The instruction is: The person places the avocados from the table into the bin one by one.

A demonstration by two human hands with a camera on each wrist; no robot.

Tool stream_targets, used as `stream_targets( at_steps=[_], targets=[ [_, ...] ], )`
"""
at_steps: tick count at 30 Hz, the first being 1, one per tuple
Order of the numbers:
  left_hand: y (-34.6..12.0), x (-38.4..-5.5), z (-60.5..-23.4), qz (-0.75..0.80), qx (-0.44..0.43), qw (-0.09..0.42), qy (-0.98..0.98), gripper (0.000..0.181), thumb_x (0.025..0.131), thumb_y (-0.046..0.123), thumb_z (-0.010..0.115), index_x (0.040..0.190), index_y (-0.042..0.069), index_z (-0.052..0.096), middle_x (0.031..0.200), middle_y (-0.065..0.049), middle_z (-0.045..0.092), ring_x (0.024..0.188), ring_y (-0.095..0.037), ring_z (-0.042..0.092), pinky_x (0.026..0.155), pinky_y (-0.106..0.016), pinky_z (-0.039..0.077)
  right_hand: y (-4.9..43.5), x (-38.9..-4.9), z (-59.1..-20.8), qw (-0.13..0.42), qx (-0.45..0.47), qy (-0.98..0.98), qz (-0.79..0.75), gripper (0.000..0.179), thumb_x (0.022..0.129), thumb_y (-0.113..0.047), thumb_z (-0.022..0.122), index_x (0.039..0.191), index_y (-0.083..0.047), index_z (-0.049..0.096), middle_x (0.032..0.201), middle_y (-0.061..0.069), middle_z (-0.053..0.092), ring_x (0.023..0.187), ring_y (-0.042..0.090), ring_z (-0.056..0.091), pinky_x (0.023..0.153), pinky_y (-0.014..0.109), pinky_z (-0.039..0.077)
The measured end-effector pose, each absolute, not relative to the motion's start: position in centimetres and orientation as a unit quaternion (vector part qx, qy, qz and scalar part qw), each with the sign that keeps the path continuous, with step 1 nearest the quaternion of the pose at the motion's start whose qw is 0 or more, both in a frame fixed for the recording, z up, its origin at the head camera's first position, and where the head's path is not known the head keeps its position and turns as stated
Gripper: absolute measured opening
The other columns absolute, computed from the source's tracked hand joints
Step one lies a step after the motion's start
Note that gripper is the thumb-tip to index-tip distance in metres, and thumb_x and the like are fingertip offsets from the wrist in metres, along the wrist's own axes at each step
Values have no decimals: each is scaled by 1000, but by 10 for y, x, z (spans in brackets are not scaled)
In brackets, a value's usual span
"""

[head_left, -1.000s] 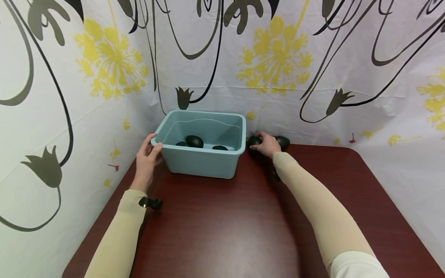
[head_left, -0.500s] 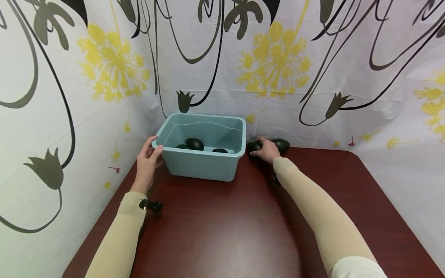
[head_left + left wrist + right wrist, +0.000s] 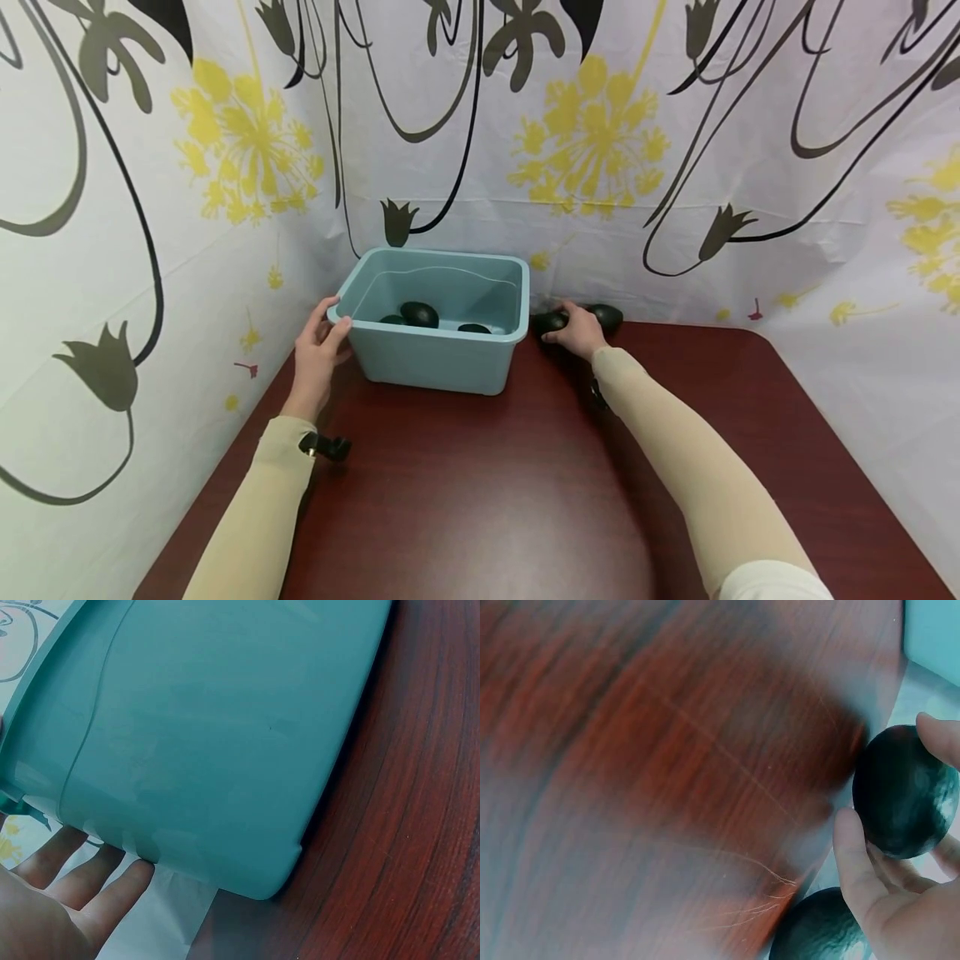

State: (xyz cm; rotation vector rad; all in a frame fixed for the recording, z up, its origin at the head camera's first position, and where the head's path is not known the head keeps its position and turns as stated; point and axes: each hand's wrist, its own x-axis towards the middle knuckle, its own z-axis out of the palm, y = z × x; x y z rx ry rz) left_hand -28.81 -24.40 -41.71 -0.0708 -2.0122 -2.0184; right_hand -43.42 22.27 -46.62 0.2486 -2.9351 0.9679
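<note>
A light blue plastic bin (image 3: 431,358) stands on the table with several dark avocados inside, one of them (image 3: 419,314) resting higher than the others. My left hand (image 3: 315,354) holds the bin's front left corner, thumb over the rim; in the left wrist view its fingers (image 3: 112,900) press against the bin's side. Right of the bin, my right hand (image 3: 580,332) grips a dark avocado (image 3: 901,791) between thumb and fingers near the table's back edge. Another avocado (image 3: 604,318) lies just behind that hand, partly hidden; the right wrist view shows it (image 3: 817,930) below the fingers.
The dark red wooden table (image 3: 480,483) meets a patterned white cloth (image 3: 600,250) at the back and another stretch of cloth (image 3: 187,333) on the left. Both wrists wear black camera straps, the left one (image 3: 325,443) plainly visible.
The head view has tilted slightly, so everything sits a little lower. Both hands keep nearly the same places, the left on the bin and the right at the avocado.
</note>
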Motion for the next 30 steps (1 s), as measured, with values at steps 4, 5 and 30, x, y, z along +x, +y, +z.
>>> stream_targets(
  at_steps=[4,5,30],
  targets=[
    [-244,-289,-417,-700,-28,144,-699,61,97,36,68,152,26,44,156,-14,39,138,-33,40,100,-67,39,224,-433,-466,24,82,-948,307,68,84,-35,82,140,-11,52,138,20,55,125,45,48,102,60,39],
    [-244,-289,-417,-700,-28,144,-699,61,97,36,68,152,26,44,156,-14,39,138,-33,40,100,-67,39,225,-432,-466,26,83,-948,306,68,84,-35,82,140,-11,52,138,19,55,125,45,48,103,60,39],
    [-244,-288,-418,-708,-26,140,-691,59,98,33,68,152,26,45,154,-16,39,138,-33,39,101,-67,38,241,-411,-446,36,110,-943,312,75,86,-50,77,145,-12,51,145,18,51,129,40,47,102,59,40]
  ],
)
